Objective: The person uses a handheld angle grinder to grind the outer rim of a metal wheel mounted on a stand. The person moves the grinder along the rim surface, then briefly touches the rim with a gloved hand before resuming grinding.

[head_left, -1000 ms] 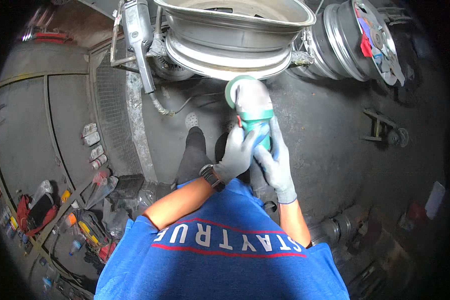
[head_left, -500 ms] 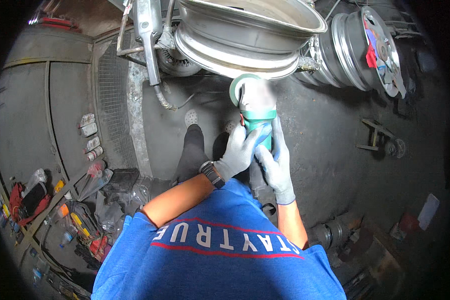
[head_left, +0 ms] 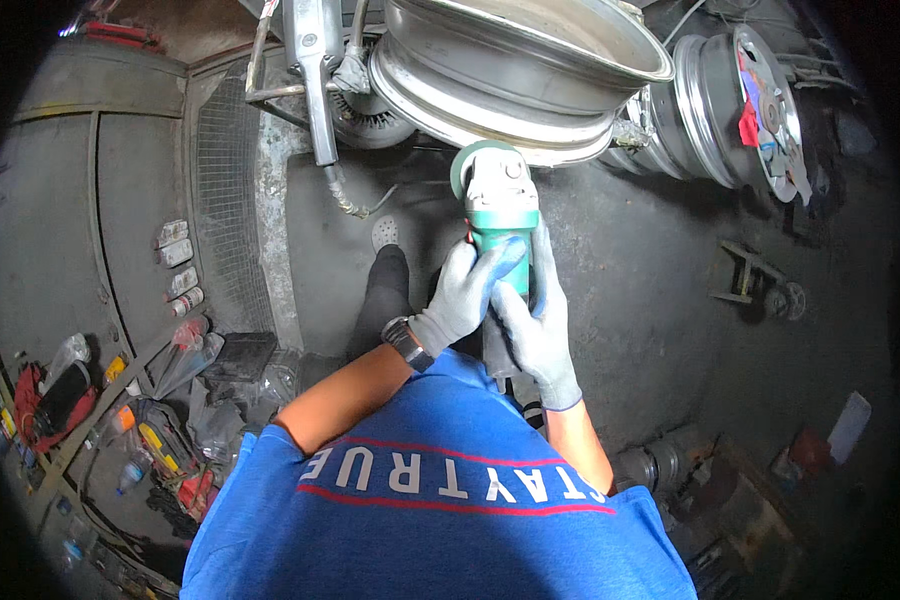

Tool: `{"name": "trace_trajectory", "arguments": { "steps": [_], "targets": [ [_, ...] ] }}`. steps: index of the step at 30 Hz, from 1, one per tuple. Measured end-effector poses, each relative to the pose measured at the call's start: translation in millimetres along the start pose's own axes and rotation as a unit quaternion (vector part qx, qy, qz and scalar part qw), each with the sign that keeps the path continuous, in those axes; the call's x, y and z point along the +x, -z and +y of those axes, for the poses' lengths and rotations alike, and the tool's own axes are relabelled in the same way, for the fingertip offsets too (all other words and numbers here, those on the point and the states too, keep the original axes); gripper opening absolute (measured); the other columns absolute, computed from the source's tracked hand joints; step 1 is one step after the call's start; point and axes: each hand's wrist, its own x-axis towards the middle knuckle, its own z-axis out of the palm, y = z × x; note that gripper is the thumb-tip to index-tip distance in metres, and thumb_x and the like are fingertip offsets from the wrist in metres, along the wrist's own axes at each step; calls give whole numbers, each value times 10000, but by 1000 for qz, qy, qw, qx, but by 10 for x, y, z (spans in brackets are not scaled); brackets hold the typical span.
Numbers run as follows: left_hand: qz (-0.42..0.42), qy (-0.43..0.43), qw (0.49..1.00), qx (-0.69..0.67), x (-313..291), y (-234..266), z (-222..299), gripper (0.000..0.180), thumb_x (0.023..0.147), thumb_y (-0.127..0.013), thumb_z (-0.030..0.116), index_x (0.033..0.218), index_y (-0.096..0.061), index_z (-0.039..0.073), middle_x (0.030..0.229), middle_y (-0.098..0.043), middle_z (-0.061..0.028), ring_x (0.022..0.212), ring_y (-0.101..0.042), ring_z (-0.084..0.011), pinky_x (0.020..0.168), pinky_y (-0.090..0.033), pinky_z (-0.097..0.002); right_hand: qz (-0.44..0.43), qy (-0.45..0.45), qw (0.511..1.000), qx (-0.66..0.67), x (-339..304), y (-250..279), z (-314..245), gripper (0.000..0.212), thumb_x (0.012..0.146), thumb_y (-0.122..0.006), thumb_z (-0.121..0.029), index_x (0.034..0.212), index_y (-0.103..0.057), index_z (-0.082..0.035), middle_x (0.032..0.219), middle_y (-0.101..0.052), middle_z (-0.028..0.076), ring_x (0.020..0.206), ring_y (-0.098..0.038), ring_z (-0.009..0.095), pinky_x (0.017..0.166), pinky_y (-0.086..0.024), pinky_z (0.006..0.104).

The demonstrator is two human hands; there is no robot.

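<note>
Angle grinder (head_left: 500, 225) held two-handed beside a wheel rim (head_left: 510, 75)

Its disc (head_left: 459, 172) sits at the silver rim's near edge; whether they touch, I cannot tell. The gloved left hand (head_left: 455, 298) (dark watch (head_left: 407, 343) on that wrist) has its fingers closed about the green body's left side; the gloved right hand (head_left: 542, 340) has its fingers curled around the right side.
</note>
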Motion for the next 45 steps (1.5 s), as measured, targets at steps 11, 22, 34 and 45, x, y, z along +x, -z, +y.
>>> {"name": "trace_trajectory", "arguments": {
  "steps": [11,22,34,45],
  "targets": [
    [-69,115,990,-31,85,-39,3,334,1056,-574,202,1319,-566,-3,1195,-624,-152,1079,-615,-193,908,-510,-374,83,-23,996,4,-111,-61,-6,803,947,-620,-92,1609,-189,56,1552,-419,248,1388,-468,283,1154,-374,380],
    [-97,204,971,-73,219,84,344,361,1049,-597,293,1289,-631,26,1182,-593,-142,1059,-584,-177,900,-501,-341,107,-37,993,42,-77,-206,-145,795,971,-633,-112,1606,-187,60,1553,-420,255,1410,-443,288,1168,-358,385],
    [-101,-107,965,219,57,-13,10,485,963,-571,24,1446,-530,14,1298,-573,-213,1213,-591,-324,1050,-485,-407,87,-37,995,19,-78,-13,-216,779,948,-604,-63,1601,-201,72,1566,-407,244,1403,-446,265,1159,-365,369],
    [-103,170,980,-28,410,-474,423,394,1084,-529,266,1357,-554,-17,1253,-660,-122,1163,-620,-168,1001,-490,-331,130,-28,987,89,-105,303,-75,772,953,-616,-101,1598,-227,68,1545,-438,215,1394,-446,255,1159,-355,356]
  ]
}}
